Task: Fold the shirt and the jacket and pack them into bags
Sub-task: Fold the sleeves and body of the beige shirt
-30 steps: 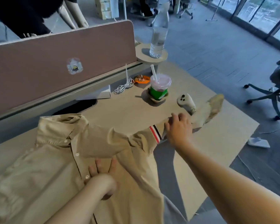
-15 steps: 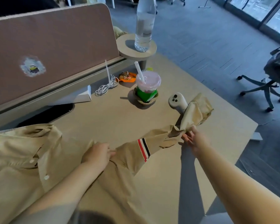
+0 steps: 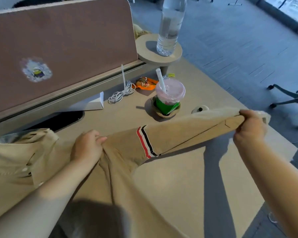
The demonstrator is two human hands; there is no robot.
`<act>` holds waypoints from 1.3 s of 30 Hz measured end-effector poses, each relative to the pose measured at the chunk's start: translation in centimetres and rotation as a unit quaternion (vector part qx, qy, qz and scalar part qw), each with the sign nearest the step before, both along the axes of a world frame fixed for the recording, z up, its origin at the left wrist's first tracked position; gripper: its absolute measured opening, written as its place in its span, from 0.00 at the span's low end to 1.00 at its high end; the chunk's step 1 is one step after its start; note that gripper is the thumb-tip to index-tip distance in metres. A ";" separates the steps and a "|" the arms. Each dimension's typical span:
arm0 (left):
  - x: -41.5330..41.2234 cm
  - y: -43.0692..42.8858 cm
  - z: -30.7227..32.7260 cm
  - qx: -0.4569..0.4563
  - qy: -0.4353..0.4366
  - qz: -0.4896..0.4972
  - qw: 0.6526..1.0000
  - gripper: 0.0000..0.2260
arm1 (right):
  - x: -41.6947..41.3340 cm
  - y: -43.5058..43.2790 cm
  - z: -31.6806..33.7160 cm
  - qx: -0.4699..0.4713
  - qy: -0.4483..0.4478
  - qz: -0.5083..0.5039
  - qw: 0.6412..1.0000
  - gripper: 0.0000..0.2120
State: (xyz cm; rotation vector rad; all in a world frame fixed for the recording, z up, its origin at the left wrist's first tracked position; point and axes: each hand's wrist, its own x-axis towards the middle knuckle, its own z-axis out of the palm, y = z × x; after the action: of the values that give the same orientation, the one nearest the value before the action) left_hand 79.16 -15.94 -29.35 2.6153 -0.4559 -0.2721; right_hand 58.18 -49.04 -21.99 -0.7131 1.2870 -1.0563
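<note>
One shirt, two hands gripping

Head view: one beige shirt (image 3: 10,165) on the table (image 3: 179,186). Left hand (image 3: 87,148) fingers clench its shoulder; right hand (image 3: 250,129) fingers grasp the cuff, sleeve (image 3: 187,133) taut. One cup (image 3: 169,97), one bottle (image 3: 170,26) beyond.

Left hand (image 3: 87,148): knuckles up, fingers curled, gripping the shirt sleeve (image 3: 179,134) at its shoulder end.
Left forearm: bare, enters from the lower left, angled up and to the right.
Right hand (image 3: 251,127): back toward the camera, fingers and thumb pinching the sleeve's cuff end.
Right forearm: bare, enters from the lower right, stretched forward.
</note>
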 end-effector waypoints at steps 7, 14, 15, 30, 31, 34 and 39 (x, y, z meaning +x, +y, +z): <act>0.5 0.2 -1.2 -0.011 0.085 0.002 0.996 0.19 | 3.2 -4.1 -3.2 -0.025 0.142 0.141 0.980 0.15; -5.2 7.7 0.0 -0.017 0.117 -0.067 0.991 0.24 | -1.3 7.5 -7.7 0.035 0.381 0.271 0.883 0.17; -6.2 9.2 -0.1 -0.006 0.129 -0.071 0.989 0.24 | -1.9 10.9 -7.9 0.033 0.382 0.306 0.871 0.16; -20.1 34.2 1.0 0.179 0.089 -0.017 0.980 0.26 | -6.2 45.2 -3.5 -0.369 0.495 0.623 0.479 0.25; -21.0 35.7 0.9 0.162 0.088 0.004 0.983 0.27 | -6.2 47.3 -3.4 -0.378 0.470 0.651 0.462 0.27; -23.7 39.8 0.9 0.104 0.071 0.119 0.985 0.31 | -6.4 53.2 -4.6 -0.377 0.395 0.728 0.414 0.27; -28.0 46.4 0.5 0.049 0.130 0.361 0.922 0.34 | -7.6 60.2 -7.2 -0.392 0.395 0.777 0.293 0.33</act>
State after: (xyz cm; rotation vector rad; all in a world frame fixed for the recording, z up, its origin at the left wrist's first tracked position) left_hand 51.12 30.41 -28.87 2.5827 0.6229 -0.3829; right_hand 50.59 11.19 -29.23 -2.6581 -0.0360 0.6964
